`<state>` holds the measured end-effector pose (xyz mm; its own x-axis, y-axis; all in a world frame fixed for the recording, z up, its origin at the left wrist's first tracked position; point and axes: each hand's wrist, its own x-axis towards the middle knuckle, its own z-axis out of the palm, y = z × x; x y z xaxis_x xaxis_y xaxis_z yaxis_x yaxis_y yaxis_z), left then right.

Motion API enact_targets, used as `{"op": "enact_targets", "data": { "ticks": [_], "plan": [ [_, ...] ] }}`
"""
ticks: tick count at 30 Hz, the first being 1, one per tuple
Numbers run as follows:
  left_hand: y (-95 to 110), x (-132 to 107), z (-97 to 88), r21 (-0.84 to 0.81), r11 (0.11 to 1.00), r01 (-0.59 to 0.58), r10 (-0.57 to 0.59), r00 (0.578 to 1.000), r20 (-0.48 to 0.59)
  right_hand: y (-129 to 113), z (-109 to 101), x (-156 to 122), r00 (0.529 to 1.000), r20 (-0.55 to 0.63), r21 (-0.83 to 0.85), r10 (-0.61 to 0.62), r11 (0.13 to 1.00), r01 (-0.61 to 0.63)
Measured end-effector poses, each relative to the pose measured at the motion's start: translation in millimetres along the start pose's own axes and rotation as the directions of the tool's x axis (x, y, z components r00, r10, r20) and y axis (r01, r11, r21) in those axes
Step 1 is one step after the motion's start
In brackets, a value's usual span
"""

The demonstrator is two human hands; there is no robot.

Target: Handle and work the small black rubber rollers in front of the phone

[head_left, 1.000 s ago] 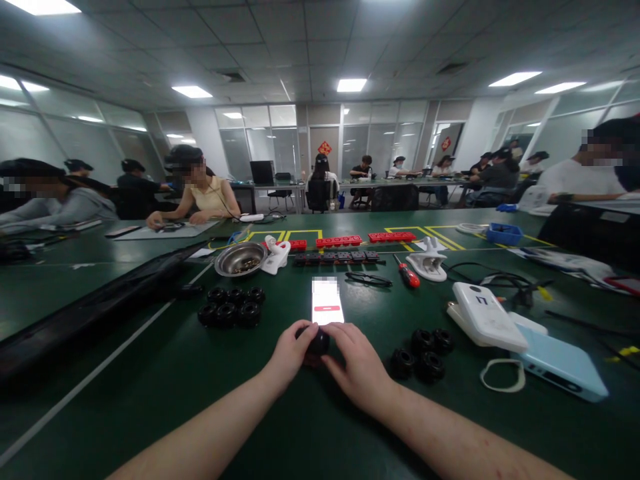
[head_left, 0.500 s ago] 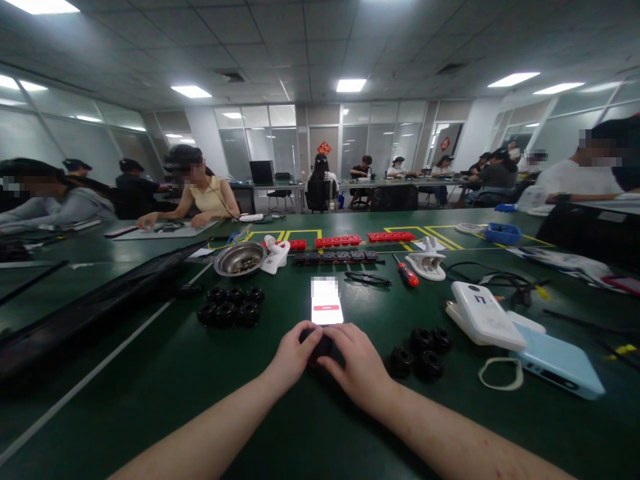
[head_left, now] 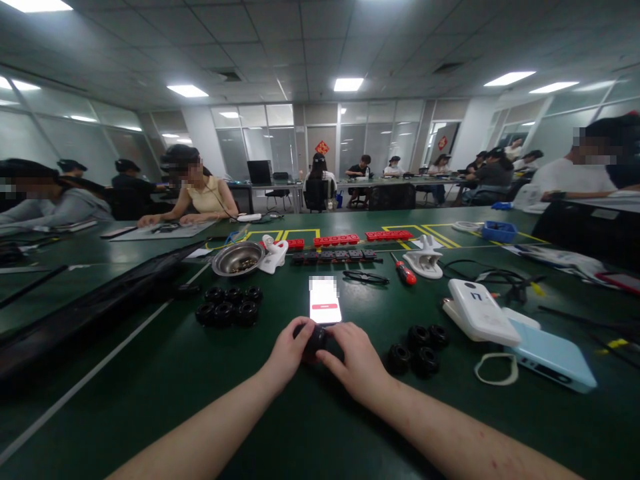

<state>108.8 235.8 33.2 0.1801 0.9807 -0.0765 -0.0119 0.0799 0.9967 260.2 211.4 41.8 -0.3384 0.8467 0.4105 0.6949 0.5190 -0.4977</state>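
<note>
Between my two hands is a black wheel [head_left: 316, 339], partly hidden by the fingers. My left hand [head_left: 287, 348] is closed on its left side, thumb on top. My right hand [head_left: 356, 355] curls round its right side with thumb and forefinger. Just beyond stands a lit phone [head_left: 325, 312] with a red bar on its screen. To the left sits a tidy group of black wheels [head_left: 227, 312] in two rows. Several more wheels [head_left: 421, 359] are clustered on the right, near my right forearm.
Farther back are a metal bowl [head_left: 218, 265] with small parts, a black block row [head_left: 335, 257], red strips [head_left: 336, 240], glasses [head_left: 365, 277] and a red screwdriver [head_left: 406, 273]. A white device [head_left: 475, 308] and light-blue box [head_left: 557, 353] lie right. Co-workers sit around.
The wheel between my hands shows more clearly now, as my fingers have shifted and spread slightly around it. The whole view has drifted a little; the table items stay put.
</note>
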Motion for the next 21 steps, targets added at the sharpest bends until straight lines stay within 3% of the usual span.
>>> {"op": "enact_targets", "data": {
  "ticks": [4,10,13,17,21],
  "plan": [
    [0.4,1.2,-0.3,0.011,1.0,0.011,-0.011,1.0,0.009,-2.0,-0.4,-1.2,0.999,-0.007,-0.026,-0.033,0.999,0.033],
    [3.2,-2.6,2.4,0.012,1.0,0.005,-0.005,0.999,-0.043,0.9,-1.7,0.2,0.999,0.0,-0.009,0.032,0.999,-0.032],
    [2.6,-2.4,2.0,0.01,1.0,0.01,-0.01,1.0,-0.014,0.8,-3.1,0.4,1.0,0.008,-0.011,0.027,1.0,-0.027],
    [2.4,0.3,-0.7,-0.022,1.0,0.021,-0.02,0.997,0.071,0.2,-4.7,0.5,0.999,-0.03,0.031,-0.022,0.999,0.023],
    [5.7,1.4,-1.7,-0.036,0.997,0.061,-0.06,0.997,0.044,-0.5,-6.5,0.5,0.995,-0.019,0.058,-0.093,0.994,0.094]
  ]
}}
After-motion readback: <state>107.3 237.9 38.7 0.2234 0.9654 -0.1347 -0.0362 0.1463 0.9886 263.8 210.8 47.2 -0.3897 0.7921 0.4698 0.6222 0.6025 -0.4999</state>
